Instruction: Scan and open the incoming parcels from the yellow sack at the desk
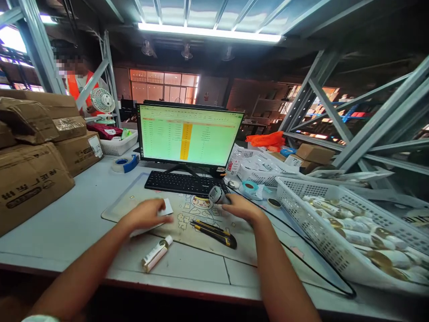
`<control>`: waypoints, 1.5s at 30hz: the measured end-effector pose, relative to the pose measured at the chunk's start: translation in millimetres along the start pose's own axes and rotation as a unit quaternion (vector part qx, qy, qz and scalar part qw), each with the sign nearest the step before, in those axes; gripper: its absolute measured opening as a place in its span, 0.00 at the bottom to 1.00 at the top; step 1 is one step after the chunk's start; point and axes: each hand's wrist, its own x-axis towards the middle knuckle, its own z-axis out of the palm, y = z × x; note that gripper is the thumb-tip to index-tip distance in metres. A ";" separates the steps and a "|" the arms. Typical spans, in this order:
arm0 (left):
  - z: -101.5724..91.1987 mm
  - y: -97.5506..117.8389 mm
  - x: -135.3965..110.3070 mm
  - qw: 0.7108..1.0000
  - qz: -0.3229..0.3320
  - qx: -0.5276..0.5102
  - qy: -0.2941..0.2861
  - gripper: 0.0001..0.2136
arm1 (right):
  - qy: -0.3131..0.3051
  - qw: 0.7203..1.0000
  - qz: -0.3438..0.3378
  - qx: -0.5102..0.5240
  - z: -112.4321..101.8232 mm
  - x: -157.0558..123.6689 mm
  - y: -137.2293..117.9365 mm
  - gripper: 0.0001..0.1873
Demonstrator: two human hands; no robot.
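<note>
My left hand [147, 214] rests on the desk mat [187, 232], fingers closed on a small white paper slip [166, 207]. My right hand [241, 208] grips a grey handheld barcode scanner [217, 195] just in front of the black keyboard [182, 182]. A black and yellow utility knife [214, 232] lies on the mat between my hands. A small white tube with a gold band [156, 254] lies on the table near my left forearm. The monitor [188, 135] shows a green spreadsheet with an orange column.
Cardboard boxes [33, 147] are stacked at the left. A white basket [301, 210] at the right holds several white-and-gold tubes. A tape dispenser [124, 163], a small fan [102, 102] and another basket sit behind. A person in an orange vest [77, 85] stands at back left. Metal shelving frames both sides.
</note>
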 end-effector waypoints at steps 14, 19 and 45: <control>9.1 -38.5 17.5 0.859 0.034 -0.510 0.021 0.16 | 0.024 0.981 -0.140 0.134 25.8 -34.3 -21.8 0.18; 20.2 -37.8 19.8 0.849 0.065 -0.520 0.071 0.15 | 0.004 0.973 -0.170 0.155 26.0 -42.4 -29.7 0.19; 28.2 -18.2 8.1 0.937 0.245 -0.205 0.145 0.12 | 0.010 0.981 -0.161 0.112 34.3 -39.7 -32.1 0.20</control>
